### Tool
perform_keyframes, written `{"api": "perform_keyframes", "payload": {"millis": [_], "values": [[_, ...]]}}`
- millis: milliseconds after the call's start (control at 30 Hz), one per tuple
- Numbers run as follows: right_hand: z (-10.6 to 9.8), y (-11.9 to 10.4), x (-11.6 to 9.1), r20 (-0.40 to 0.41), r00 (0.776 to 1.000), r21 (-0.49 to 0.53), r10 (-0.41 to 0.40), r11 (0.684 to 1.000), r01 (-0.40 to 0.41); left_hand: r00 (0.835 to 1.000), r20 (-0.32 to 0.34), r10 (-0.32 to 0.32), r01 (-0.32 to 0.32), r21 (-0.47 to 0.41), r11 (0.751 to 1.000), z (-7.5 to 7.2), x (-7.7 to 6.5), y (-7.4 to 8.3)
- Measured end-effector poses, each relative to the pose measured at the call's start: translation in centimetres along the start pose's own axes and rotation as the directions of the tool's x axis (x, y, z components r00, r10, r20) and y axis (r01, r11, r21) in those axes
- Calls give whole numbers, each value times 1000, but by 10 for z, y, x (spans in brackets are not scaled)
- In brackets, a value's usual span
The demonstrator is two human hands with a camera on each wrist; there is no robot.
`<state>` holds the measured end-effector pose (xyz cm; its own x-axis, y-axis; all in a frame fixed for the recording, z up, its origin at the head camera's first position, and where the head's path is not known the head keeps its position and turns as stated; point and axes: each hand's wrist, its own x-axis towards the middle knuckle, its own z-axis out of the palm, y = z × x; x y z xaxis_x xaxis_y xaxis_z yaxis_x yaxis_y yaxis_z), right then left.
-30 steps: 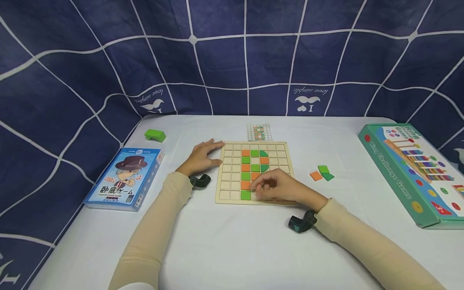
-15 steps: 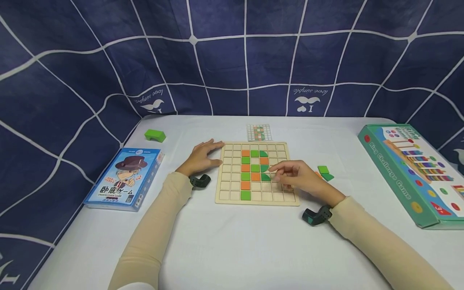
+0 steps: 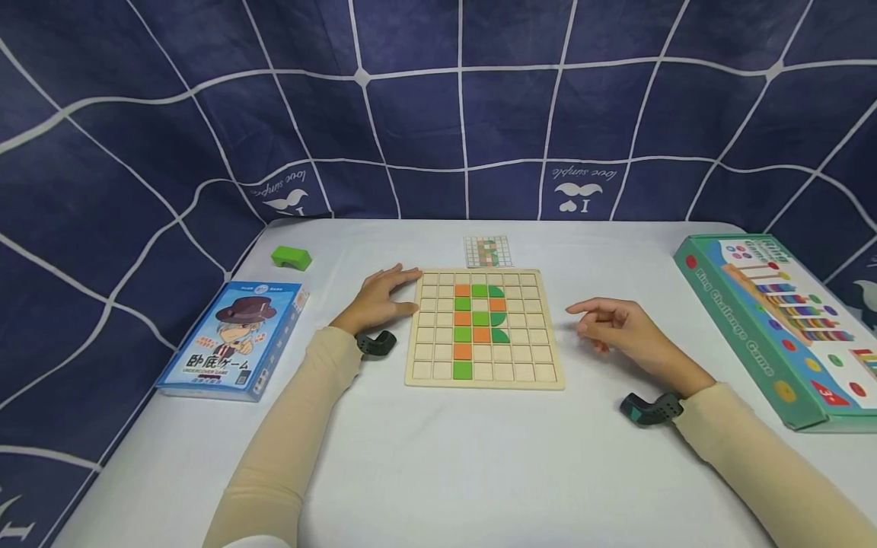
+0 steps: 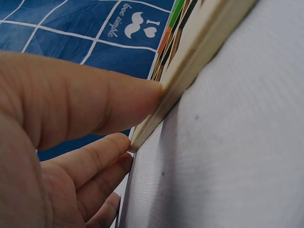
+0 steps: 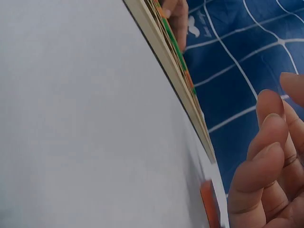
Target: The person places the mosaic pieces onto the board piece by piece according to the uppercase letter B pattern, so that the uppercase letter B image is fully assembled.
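Observation:
A wooden grid board lies flat mid-table, with orange and green tiles set in its cells. The tiles run down one column, with rounded green pieces to the right. My left hand touches the board's left side; in the left wrist view the thumb rests against its edge. To the right of the board hovers my right hand, fingers loosely bent, nothing seen between them. An orange tile lies on the table below it in the right wrist view. The other loose tiles are hidden behind this hand in the head view.
A small pattern card lies just beyond the board. At the left are a blue card-game box and a green arch block. A large green game box stands at the right. A dark blue cloth hangs behind.
My right hand has moved right, from over the board's lower cells to above the loose tiles beside it, uncovering the board. The left hand stays at the board's edge.

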<state>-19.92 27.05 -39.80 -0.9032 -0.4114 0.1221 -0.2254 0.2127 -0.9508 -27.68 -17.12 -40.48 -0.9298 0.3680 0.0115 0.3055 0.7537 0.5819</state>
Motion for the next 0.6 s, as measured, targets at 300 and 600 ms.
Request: {"api": "perform_keyframes", "payload": {"millis": [300, 600], "values": [[-19, 5, -16, -49, 999, 3, -3, 1000, 3, 1000, -4, 9, -9, 0, 1000, 0, 0, -1], [-20, 9, -19, -65, 998, 5, 10, 1000, -10, 1000, -10, 11, -11, -9, 1000, 0, 0, -1]]}}
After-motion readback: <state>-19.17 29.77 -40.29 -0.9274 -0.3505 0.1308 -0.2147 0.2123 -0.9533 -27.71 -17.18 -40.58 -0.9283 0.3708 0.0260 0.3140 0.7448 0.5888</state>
